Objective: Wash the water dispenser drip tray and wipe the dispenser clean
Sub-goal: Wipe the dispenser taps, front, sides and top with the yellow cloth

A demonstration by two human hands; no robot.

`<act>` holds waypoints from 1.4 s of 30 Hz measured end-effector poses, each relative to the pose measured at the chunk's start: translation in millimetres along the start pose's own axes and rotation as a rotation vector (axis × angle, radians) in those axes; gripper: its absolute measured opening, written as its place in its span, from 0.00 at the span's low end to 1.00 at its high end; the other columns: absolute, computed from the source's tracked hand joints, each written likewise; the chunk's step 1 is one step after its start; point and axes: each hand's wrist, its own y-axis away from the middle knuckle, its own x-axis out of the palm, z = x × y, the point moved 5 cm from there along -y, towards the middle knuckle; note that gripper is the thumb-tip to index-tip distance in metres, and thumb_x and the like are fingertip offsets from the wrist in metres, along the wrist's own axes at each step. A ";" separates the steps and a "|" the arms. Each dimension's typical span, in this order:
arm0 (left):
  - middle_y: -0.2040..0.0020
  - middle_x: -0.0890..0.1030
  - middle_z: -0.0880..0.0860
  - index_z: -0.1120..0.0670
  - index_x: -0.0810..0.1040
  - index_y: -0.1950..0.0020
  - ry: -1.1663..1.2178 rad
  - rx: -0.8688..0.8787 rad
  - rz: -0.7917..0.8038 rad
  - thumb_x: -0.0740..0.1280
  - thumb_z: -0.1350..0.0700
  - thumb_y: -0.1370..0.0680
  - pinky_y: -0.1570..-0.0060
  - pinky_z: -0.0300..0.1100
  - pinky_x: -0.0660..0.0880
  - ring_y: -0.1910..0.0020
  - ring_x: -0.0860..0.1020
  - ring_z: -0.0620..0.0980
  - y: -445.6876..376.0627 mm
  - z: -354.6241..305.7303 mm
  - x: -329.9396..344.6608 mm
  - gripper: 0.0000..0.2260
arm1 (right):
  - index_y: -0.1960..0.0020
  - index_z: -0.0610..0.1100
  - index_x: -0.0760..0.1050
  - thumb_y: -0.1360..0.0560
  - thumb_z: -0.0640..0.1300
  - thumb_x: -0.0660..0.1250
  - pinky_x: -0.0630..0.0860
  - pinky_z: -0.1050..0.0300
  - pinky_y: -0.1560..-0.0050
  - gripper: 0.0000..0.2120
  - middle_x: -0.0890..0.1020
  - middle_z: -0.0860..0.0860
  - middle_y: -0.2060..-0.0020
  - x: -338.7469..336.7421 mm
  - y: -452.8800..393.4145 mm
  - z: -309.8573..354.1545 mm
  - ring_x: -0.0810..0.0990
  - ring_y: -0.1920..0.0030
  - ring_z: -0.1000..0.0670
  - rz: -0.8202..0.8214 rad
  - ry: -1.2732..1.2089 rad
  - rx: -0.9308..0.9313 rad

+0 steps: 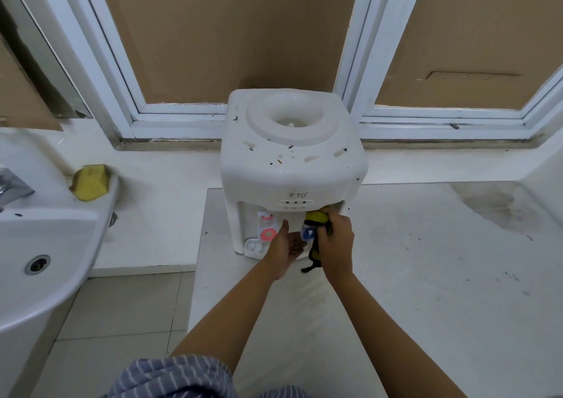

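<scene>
A white tabletop water dispenser (292,166) stands on a white counter (426,275), its top speckled with dark bits of dirt. In its front recess sit a red tap (267,227) and a blue tap (308,233). The white drip tray (254,247) lies at the base of the recess, partly hidden by my hands. My right hand (336,242) grips a yellow cloth with black trim (316,219) against the recess by the blue tap. My left hand (285,250) is held open, palm up, under the taps and over the tray.
A white sink (45,260) with a chrome faucet (12,184) is at the left, and a yellow sponge (90,182) lies on its rim. The counter right of the dispenser carries a grey stain (493,205). Cardboard covers the window panes behind.
</scene>
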 end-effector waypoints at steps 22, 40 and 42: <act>0.35 0.77 0.58 0.62 0.70 0.29 0.008 -0.071 0.030 0.48 0.38 0.19 0.28 0.51 0.64 0.33 0.72 0.57 8.3 -0.9 -0.7 0.32 | 0.46 0.47 0.81 0.27 0.31 0.69 0.77 0.68 0.48 0.14 0.84 0.58 0.53 -3.0 14.5 -21.9 0.82 0.52 0.59 -0.174 -0.247 0.189; 0.39 0.77 0.58 0.63 0.69 0.30 -0.007 -0.057 0.049 0.47 0.42 0.17 0.34 0.44 0.67 0.38 0.74 0.55 24.0 -8.0 2.9 0.29 | 0.49 0.44 0.83 0.32 0.25 0.68 0.77 0.66 0.51 0.19 0.84 0.52 0.56 18.6 41.6 -49.0 0.81 0.54 0.61 0.122 -0.108 0.156; 0.35 0.75 0.58 0.63 0.69 0.29 -0.008 -0.065 0.040 0.48 0.41 0.17 0.31 0.46 0.66 0.34 0.72 0.56 23.1 -8.6 1.9 0.30 | 0.49 0.44 0.83 0.31 0.28 0.68 0.76 0.68 0.48 0.16 0.85 0.53 0.54 16.1 44.7 -54.2 0.82 0.54 0.59 0.106 -0.080 0.166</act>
